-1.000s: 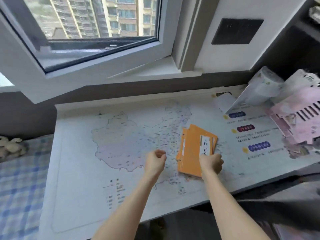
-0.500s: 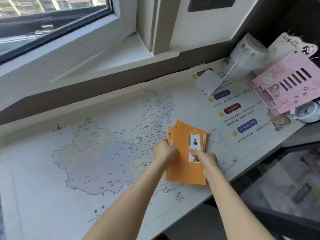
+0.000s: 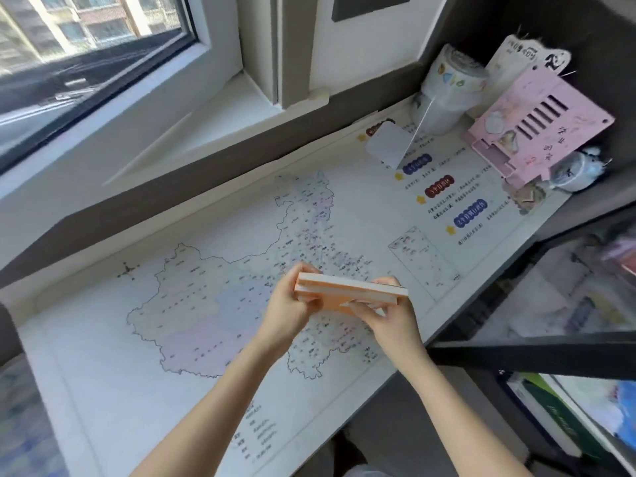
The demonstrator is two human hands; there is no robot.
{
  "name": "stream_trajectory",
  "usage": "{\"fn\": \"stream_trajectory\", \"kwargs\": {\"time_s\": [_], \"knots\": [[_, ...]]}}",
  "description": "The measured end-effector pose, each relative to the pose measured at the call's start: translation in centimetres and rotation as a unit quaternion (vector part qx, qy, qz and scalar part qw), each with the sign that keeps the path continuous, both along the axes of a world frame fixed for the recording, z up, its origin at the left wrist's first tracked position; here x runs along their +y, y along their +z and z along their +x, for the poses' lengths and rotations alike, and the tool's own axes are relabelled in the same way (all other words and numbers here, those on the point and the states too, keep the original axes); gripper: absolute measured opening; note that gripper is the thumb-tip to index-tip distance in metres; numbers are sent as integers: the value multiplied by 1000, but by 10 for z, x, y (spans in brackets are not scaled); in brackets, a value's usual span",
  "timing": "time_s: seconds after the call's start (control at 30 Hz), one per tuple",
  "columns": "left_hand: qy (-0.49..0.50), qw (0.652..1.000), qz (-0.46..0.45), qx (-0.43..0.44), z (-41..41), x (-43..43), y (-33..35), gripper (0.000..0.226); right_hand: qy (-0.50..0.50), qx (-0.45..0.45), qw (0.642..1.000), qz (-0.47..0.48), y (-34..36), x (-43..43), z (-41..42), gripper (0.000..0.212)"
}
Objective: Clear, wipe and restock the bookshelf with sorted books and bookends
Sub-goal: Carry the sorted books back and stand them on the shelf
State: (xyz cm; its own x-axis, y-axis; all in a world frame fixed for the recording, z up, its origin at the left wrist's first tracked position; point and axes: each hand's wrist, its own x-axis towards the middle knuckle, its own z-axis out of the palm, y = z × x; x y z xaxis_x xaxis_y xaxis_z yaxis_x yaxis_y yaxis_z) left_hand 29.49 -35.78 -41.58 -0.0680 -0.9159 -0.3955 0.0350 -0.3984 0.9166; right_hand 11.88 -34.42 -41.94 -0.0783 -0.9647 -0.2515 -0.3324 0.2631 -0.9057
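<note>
I log the left hand [image 3: 292, 313] and right hand [image 3: 392, 320] each clamped on one end of the orange books [image 3: 347, 291], held edge-on above the desk mat [image 3: 103, 356] near its front edge. In the far right corner a pink bookend [image 3: 537, 122] leans beside a white tub [image 3: 447, 94]; I cannot tell its contents. The bookshelf compartment [image 3: 516, 351] below holds a green book [image 3: 564, 430].

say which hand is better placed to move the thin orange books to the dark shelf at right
Probably right: the right hand grips the end of the thin orange books nearer the dark shelf; the left hand holds the far end and would reach across.
</note>
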Motion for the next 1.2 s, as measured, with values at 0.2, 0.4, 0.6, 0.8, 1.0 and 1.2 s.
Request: {"fn": "stream_trajectory", "kwargs": {"time_s": [0.2, 0.4, 0.6, 0.8, 1.0, 1.2], "knots": [[-71, 997, 33, -14, 4, -1, -15, 37, -17, 26, 998, 55, -10, 8, 6, 36], [-141, 975, -39, -169, 5, 7, 3, 39, -22, 23, 996, 78, 20, 25, -5, 26], [-377, 897, -120, -199, -10, 22, 85, 40, 61, 23, 995, 81, 104, 77, -48, 32], [-481, 828, -251, -141, -82, 76, 167, 37, 48, 75, 996, 21, 197, 151, -125, 35], [-433, 764, -465, -112, -225, 147, 247, 46, -77, 154, 981, -93, 297, 258, -236, 30], [-306, 770, -556, -59, -406, 218, 353, 46, -333, 309, 860, -231, 369, 346, -357, 67]]}}
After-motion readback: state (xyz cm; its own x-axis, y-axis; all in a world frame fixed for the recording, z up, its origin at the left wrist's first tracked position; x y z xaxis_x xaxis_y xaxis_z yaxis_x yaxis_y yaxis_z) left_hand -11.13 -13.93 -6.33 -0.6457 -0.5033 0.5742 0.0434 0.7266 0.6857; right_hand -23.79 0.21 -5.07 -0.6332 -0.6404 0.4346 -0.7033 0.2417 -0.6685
